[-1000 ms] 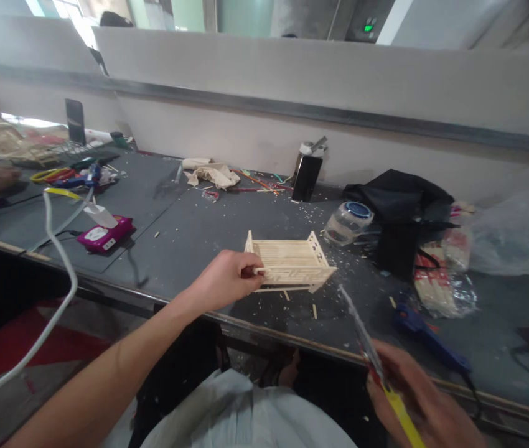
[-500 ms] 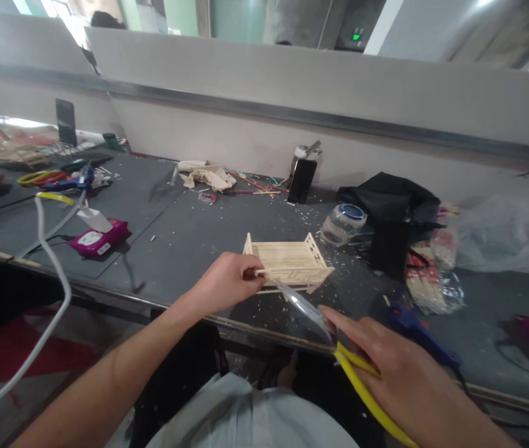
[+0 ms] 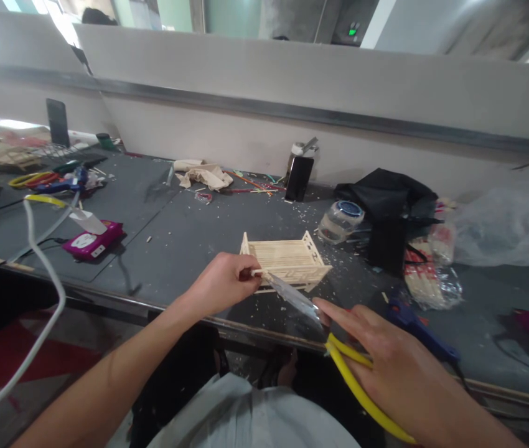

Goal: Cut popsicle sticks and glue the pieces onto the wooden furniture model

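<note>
A small model made of pale wooden sticks point(image 3: 283, 254), shaped like a bed or bench with raised ends, stands near the table's front edge. My left hand point(image 3: 228, 280) pinches its near left corner between thumb and fingers. Yellow-handled scissors point(image 3: 295, 300) are in my right hand point(image 3: 386, 348), with the index finger stretched along the blades. The blade tips meet the model's near side, just right of my left fingertips. Whether the tips touch a stick or only overlap it in view, I cannot tell.
On the right are a blue glue gun point(image 3: 421, 330), packaged sticks point(image 3: 432, 274), a clear jar point(image 3: 340, 222) and a black bag point(image 3: 388, 199). A phone point(image 3: 299, 178) leans at the back. Leftward sits a magenta power strip point(image 3: 93, 239) with a white cable point(image 3: 45, 267). Scraps litter the table point(image 3: 190, 230).
The scissors and my right hand have shifted slightly left and up in view, partly with a small camera movement. My left hand keeps its pinch on the model's corner.
</note>
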A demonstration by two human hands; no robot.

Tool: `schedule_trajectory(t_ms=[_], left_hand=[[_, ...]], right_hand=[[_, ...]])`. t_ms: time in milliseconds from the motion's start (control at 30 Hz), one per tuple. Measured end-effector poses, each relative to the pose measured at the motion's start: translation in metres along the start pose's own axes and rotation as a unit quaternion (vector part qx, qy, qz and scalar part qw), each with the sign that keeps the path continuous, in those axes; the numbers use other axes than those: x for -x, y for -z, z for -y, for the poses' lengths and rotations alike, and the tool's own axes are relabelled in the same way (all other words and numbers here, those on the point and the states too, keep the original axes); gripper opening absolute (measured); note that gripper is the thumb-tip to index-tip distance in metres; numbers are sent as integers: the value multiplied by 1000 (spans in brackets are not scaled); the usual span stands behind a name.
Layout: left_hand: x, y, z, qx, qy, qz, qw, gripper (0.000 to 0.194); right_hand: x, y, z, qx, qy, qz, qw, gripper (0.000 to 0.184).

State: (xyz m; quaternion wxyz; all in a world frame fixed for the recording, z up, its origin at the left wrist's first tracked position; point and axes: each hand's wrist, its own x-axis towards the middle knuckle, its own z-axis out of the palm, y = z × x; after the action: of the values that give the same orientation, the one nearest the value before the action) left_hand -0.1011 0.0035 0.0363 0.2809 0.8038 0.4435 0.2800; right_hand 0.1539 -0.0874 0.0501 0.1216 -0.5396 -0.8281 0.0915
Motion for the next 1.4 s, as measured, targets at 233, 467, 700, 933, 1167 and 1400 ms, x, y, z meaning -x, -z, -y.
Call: schedule_trajectory(t_ms=[233,467,700,933,1167,1400], left_hand=[[0,0,2,2,7,4,1000,13],[0,0,0,-3,3,3,1000,13],[0,0,1,-1,4,2,1000,13],[2,2,2,-14,13,11,1000,10],[40,15,-20,4,6,-81,997,40],[62,-34,-39,42,42,-99,993,13]], right_hand=[[-1,-2,0,11,2,4,1000,58],[-2,2,2,25,14,-9,1000,57],[-2,-1,0,33,31,-17,999,58],[-1,0,-2,11,38,-16,999,54],[13,6,-3,-172,-11,59,983,46],[44,-23,-17,-225,-13,55,973,41]])
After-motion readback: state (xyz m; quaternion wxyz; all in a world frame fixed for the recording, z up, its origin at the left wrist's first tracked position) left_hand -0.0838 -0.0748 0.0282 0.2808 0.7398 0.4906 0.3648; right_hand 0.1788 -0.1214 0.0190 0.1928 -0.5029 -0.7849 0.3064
